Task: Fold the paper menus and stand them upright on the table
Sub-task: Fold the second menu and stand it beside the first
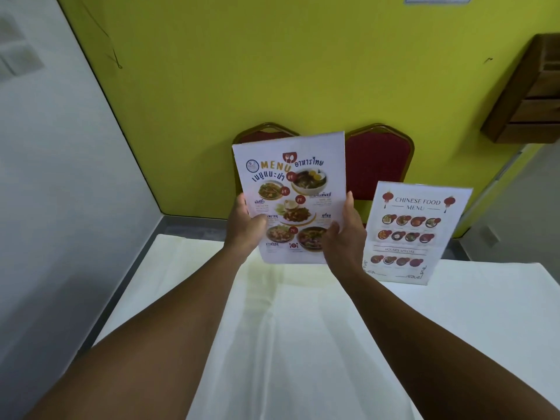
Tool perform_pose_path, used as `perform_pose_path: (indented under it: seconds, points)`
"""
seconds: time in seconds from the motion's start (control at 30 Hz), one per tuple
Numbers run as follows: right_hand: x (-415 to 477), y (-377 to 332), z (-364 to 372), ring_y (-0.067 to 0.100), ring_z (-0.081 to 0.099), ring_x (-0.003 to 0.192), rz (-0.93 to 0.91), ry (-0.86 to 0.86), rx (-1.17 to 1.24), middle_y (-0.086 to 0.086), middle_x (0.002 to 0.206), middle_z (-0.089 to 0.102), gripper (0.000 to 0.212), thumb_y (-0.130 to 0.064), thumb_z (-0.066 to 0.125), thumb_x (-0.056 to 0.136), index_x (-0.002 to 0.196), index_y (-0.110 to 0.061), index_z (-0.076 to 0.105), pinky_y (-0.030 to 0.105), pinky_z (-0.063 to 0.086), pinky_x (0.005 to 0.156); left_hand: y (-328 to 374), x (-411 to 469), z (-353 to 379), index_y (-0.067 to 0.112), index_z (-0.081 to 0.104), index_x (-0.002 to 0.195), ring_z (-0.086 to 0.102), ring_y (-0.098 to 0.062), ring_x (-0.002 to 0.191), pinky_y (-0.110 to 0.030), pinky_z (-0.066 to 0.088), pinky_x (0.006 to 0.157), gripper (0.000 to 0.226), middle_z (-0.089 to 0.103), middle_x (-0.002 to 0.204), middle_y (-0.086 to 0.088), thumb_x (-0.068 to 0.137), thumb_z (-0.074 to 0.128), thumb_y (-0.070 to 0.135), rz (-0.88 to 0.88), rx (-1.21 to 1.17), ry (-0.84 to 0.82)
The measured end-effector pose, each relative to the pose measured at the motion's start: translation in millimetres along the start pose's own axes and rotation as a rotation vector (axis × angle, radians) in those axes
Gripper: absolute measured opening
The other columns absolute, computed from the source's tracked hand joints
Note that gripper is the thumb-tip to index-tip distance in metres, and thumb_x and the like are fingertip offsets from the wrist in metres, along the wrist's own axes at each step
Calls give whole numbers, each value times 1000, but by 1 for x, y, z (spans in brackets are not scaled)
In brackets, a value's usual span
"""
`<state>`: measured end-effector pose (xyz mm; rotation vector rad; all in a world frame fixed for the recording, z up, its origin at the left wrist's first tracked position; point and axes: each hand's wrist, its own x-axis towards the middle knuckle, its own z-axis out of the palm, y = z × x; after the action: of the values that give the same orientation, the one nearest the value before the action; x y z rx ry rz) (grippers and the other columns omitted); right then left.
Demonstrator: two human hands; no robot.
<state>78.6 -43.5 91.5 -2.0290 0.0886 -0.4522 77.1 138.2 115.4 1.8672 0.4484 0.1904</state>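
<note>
A white Thai food menu [291, 183] with dish photos is held upright over the far part of the table [303, 328], its bottom edge at or just above the white cloth. My left hand [247, 225] grips its left edge, thumb on the front. My right hand [345, 231] grips its right edge the same way. A second paper, the Chinese food menu [418, 231], stands upright by itself on the table to the right, close to my right wrist.
Two red padded chairs [378, 165] stand behind the table against a yellow-green wall. A grey-white wall runs along the left. A wooden box shelf [527, 95] hangs on the wall at the upper right. The white cloth stretches toward me.
</note>
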Motion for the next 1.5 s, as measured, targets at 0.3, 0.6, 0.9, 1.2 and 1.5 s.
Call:
perform_pose_path:
  seconds: [0.3, 0.6, 0.9, 1.2, 1.5]
  points:
    - [10, 39, -14, 29, 58, 116, 235, -210, 7, 1, 123, 61, 56, 13, 42, 82, 130, -15, 46, 15, 55, 57, -24, 7, 30, 37, 46, 141, 70, -16, 105, -41, 61, 86, 68, 73, 118, 10, 78, 49, 12, 10, 90, -138]
    - [33, 75, -9, 30, 59, 118, 285, -297, -12, 1, 129, 62, 55, 11, 46, 82, 128, -18, 47, 39, 59, 80, -40, 19, 60, 25, 38, 152, 67, -19, 111, -35, 59, 87, 68, 69, 128, 3, 88, 54, 8, 5, 137, -116]
    - [29, 96, 1, 26, 58, 124, 293, -325, 61, -4, 135, 60, 62, 10, 47, 85, 138, -23, 43, 46, 57, 85, -63, 26, 72, 27, 31, 154, 63, -21, 120, -39, 58, 90, 72, 62, 138, 1, 90, 54, 3, -12, 126, -87]
    - [21, 87, 5, 20, 55, 128, 231, -254, 53, -1, 146, 52, 83, 10, 50, 87, 156, -23, 21, 13, 46, 81, -62, 23, 75, 17, 26, 155, 55, -23, 130, -26, 47, 87, 71, 54, 146, -4, 92, 54, -2, 58, 177, -48]
    - [20, 68, -10, 25, 53, 132, 233, -318, -14, 2, 144, 54, 76, 10, 50, 90, 154, -16, 19, 39, 52, 94, -68, 24, 68, 24, 31, 148, 55, -23, 130, -26, 50, 74, 66, 54, 143, 0, 91, 60, 4, 2, 263, -175]
